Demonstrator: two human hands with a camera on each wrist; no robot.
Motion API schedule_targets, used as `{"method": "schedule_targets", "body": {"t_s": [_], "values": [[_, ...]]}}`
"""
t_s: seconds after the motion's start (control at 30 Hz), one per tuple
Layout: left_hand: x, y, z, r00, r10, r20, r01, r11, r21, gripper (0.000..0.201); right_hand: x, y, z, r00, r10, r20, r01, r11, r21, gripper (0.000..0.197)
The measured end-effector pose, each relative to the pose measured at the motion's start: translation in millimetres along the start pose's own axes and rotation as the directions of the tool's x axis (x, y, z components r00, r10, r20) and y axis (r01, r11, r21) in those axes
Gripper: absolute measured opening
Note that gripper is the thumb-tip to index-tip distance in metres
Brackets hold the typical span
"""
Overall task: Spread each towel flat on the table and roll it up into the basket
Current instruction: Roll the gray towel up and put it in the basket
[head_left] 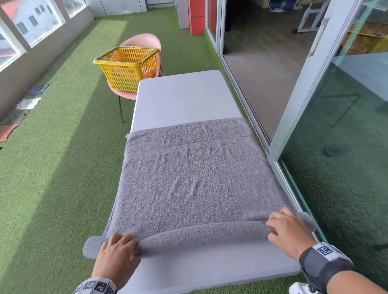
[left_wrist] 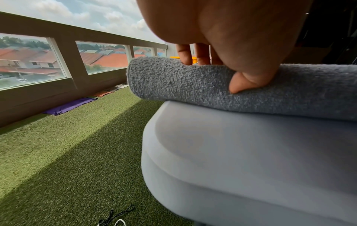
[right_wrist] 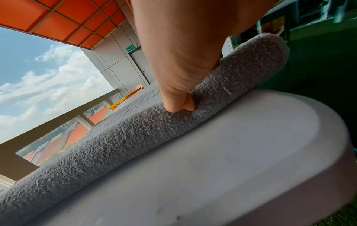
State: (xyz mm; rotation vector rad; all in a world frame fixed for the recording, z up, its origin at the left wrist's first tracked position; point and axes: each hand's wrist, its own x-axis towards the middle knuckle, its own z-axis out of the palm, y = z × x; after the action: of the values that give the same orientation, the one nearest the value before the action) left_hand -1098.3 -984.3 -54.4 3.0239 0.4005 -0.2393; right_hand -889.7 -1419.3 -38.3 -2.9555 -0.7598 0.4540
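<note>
While the roll point(head_left: 203, 236) is pinched near each end by the left hand point(head_left: 117, 253) and right hand point(head_left: 286, 228), uneven pushing could skew it; beyond the grip the towel point(head_left: 190, 174) lies flat on the table point(head_left: 180, 95), basket point(head_left: 126, 67) farthest.

head above, wrists close, shared towel point(head_left: 190, 183)

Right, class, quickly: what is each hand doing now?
Left hand: grips the rolled end of the grey towel.
Right hand: grips the same roll.
</note>
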Motion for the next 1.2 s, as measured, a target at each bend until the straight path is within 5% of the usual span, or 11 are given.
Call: {"method": "schedule_targets", "body": {"t_s": [0.1, 0.33, 0.57, 0.73, 0.9, 1.0, 1.1, 1.2], "values": [[-0.6, 1.7, 1.1, 1.0, -0.015, -0.005, 0.015, 0.999, 0.037, 0.016, 0.9, -4.5, -7.1, 1.0, 0.008, 0.012, -0.008, 1.0, -0.02, 0.017], [-4.5, 8.1, -2.3, 0.993, -0.118, -0.011, 0.119, 0.991, 0.063, 0.036, 1.9, -5.9, -4.1, 0.991, 0.063, 0.115, -0.063, 0.998, -0.006, 0.03], [9.8, 18.3, -14.3, 0.973, -0.231, -0.025, 0.232, 0.973, 0.019, 0.02, 1.5, -11.2, -14.7, 0.995, 0.097, -0.022, -0.096, 0.995, 0.02, 0.027], [13.2, 6.0, -1.5, 0.987, -0.142, -0.08, 0.13, 0.982, -0.139, 0.028, 3.0, -8.8, -1.1, 0.99, 0.094, -0.109, -0.087, 0.994, 0.067, 0.012], [8.1, -2.3, 4.7, 0.983, 0.0, -0.184, -0.009, 0.999, -0.051, 0.012, 0.6, -5.4, 10.4, 0.998, 0.014, -0.065, -0.006, 0.993, 0.116, 0.026], [2.7, -2.4, -0.2, 0.99, 0.005, -0.138, -0.006, 1.0, -0.01, 0.032, -2.0, -5.4, 10.4, 1.0, -0.011, -0.018, 0.012, 0.999, 0.037, 0.044], [0.0, -2.4, -6.3, 0.998, 0.029, -0.053, -0.027, 0.999, 0.031, 0.052, 0.6, -4.5, 6.0, 1.0, -0.007, -0.006, 0.007, 1.0, 0.005, 0.038], [2.8, -5.8, -4.9, 0.998, 0.032, -0.052, -0.029, 0.998, 0.051, 0.04, 3.6, -4.6, 0.4, 0.999, -0.013, 0.037, 0.015, 0.999, -0.035, 0.028]]}}
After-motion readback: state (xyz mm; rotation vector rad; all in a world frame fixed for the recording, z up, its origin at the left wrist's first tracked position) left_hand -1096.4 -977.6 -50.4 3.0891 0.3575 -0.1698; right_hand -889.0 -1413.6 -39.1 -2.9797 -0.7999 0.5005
